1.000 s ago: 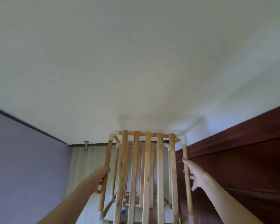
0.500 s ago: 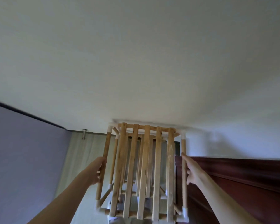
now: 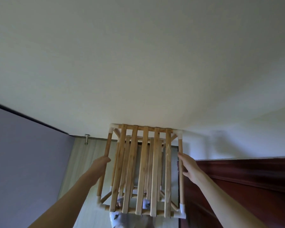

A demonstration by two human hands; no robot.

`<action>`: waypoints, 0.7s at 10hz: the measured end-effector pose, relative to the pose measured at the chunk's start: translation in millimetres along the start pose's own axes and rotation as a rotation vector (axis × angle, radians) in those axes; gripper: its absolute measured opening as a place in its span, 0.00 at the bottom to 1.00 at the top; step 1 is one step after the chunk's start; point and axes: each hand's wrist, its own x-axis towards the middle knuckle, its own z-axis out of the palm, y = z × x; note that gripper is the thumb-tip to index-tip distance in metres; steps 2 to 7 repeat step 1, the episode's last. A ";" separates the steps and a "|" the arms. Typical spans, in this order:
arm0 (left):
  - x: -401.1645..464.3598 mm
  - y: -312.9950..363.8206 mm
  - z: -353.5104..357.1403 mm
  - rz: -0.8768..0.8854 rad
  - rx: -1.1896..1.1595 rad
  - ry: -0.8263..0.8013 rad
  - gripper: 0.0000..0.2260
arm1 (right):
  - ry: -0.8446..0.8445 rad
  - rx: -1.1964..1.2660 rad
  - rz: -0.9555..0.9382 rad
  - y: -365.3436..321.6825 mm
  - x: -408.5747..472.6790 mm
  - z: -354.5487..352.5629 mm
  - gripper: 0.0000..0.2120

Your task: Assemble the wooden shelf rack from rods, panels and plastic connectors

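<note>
The wooden shelf rack (image 3: 145, 171) is held up high in front of the camera, its far end close under the white ceiling (image 3: 138, 63) and its near end low in the view. It is seen end-on along its length: five flat slats (image 3: 144, 170) run side by side across the facing panel, with more slats of a further panel showing behind them. Round rods frame the panel on both sides, joined at the corners by white plastic connectors (image 3: 182, 211).

The left hand (image 3: 101, 163) grips the left rod (image 3: 105, 160) about midway along, fingers wrapped round it from the outer side. The right hand (image 3: 188, 167) holds the right rod (image 3: 180, 167) at a similar height, thumb and fingers closing on it from the outer side, though how far the fingers wrap behind the rod cannot be told. Both bare forearms reach up from the lower corners of the view.

Behind the rack, a purple wall (image 3: 23, 153) stands to the left and a pale curtain (image 3: 84, 165) hangs below a small metal bracket (image 3: 86, 139). To the right is a dark red-brown wooden wardrobe (image 3: 245, 186) with a white wall (image 3: 237, 142) above it. Something grey and blurred shows below the rack's near edge; what it is cannot be told
</note>
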 end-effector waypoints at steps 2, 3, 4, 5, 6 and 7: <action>-30.6 6.1 11.1 0.095 0.079 -0.064 0.22 | 0.017 -0.143 -0.120 -0.4 -27.4 7.4 0.23; -30.6 6.1 11.1 0.095 0.079 -0.064 0.22 | 0.017 -0.143 -0.120 -0.4 -27.4 7.4 0.23; -30.6 6.1 11.1 0.095 0.079 -0.064 0.22 | 0.017 -0.143 -0.120 -0.4 -27.4 7.4 0.23; -30.6 6.1 11.1 0.095 0.079 -0.064 0.22 | 0.017 -0.143 -0.120 -0.4 -27.4 7.4 0.23; -30.6 6.1 11.1 0.095 0.079 -0.064 0.22 | 0.017 -0.143 -0.120 -0.4 -27.4 7.4 0.23; -30.6 6.1 11.1 0.095 0.079 -0.064 0.22 | 0.017 -0.143 -0.120 -0.4 -27.4 7.4 0.23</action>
